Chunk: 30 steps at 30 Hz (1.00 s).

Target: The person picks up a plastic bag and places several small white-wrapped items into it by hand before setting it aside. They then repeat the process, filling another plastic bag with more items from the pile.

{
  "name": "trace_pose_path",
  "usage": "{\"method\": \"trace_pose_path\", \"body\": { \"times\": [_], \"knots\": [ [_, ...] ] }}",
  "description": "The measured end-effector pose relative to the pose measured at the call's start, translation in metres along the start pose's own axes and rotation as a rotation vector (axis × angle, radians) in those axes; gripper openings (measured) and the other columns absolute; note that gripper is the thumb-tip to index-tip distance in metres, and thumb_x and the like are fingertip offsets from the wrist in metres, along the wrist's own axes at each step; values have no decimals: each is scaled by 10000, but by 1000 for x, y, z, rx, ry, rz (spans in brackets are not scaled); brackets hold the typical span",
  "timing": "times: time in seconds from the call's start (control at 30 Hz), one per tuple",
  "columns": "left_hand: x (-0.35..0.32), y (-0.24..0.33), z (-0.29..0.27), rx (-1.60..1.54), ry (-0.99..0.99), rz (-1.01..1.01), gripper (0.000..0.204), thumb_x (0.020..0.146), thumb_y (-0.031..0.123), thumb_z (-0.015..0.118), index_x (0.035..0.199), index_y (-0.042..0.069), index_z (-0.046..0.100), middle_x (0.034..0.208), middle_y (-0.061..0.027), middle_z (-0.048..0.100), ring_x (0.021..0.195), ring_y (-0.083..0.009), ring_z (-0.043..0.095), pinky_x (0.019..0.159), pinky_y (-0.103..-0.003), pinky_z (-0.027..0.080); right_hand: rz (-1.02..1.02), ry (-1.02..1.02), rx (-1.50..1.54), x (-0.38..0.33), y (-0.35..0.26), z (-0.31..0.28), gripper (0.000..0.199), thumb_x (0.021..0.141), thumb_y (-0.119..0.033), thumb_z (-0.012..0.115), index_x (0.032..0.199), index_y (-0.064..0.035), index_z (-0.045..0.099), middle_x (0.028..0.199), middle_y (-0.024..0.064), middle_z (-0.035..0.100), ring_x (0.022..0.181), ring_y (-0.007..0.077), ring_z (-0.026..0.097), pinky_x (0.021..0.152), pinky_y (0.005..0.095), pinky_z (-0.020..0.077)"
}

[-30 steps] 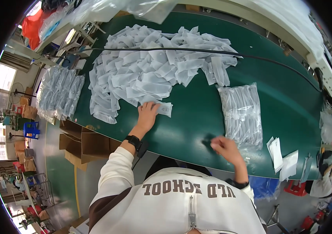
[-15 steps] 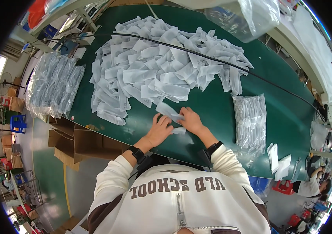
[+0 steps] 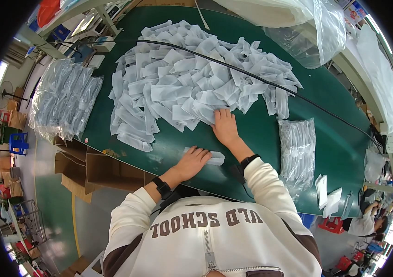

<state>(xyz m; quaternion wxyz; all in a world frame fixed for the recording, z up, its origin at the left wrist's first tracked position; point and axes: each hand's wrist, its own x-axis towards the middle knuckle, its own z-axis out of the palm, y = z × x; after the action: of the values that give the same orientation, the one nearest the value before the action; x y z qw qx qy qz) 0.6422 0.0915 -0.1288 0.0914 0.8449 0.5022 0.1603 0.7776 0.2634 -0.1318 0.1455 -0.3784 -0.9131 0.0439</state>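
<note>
In front of me on the green table, my left hand [image 3: 194, 162] is closed over a few small translucent white pouches [image 3: 216, 158], whose ends stick out on either side of the fingers. My right hand [image 3: 225, 128] reaches forward to the near edge of a large loose pile of similar pouches [image 3: 173, 78]. Its fingers are stretched out and touch the pouches at that edge. Whether they pinch one is hidden from above.
Clear bags packed with pouches lie at the left [image 3: 65, 99] and right [image 3: 297, 152]. A black cable [image 3: 247, 72] crosses above the pile. Open cardboard boxes [image 3: 113, 168] stand below the left table edge. White papers [image 3: 328, 196] lie at the right.
Both hands were together around a raised pouch. Now my right hand has moved forward to the pile, while my left hand stays near the table edge, over the laid-down pouches.
</note>
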Motion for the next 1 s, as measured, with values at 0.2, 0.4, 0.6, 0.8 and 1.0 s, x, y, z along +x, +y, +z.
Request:
{"method": "trace_pose_path", "body": {
  "times": [0.2,0.4,0.6,0.8,1.0],
  "knots": [
    [-9,9,-4,76,-39,1,358,872,152,509,1196,5,539,1142,-131,575,1121,-296,533,1029,-424,402,80,-155,103,-64,14,-10,454,744,-166,726,1128,-9,539,1044,191,569,1001,378,569,798,462,493],
    [-2,12,1,-15,-116,32,438,865,171,567,1257,-16,508,1181,-158,534,1134,-327,491,1016,-423,395,402,-200,482,-99,50,-20,436,786,-211,699,1097,42,530,973,247,594,920,435,590,772,497,507],
    [10,22,15,-95,-162,77,467,863,174,596,1280,-13,501,1208,-158,510,1120,-324,466,979,-424,393,352,103,317,-108,53,-25,356,831,-227,692,1054,25,576,934,212,605,847,455,601,730,492,503],
    [10,26,25,-52,-76,89,506,814,192,669,1277,46,527,1166,-135,510,1110,-312,471,949,-441,391,175,302,178,-99,23,-56,308,822,-219,727,1034,-19,631,949,173,607,840,389,626,702,456,515],
    [1,33,21,-30,-130,7,555,758,218,735,1270,112,546,1155,-119,494,1139,-330,460,978,-482,372,156,58,291,-53,-26,-9,310,769,-193,762,986,-34,608,953,148,589,842,347,629,703,451,526]
  ]
}}
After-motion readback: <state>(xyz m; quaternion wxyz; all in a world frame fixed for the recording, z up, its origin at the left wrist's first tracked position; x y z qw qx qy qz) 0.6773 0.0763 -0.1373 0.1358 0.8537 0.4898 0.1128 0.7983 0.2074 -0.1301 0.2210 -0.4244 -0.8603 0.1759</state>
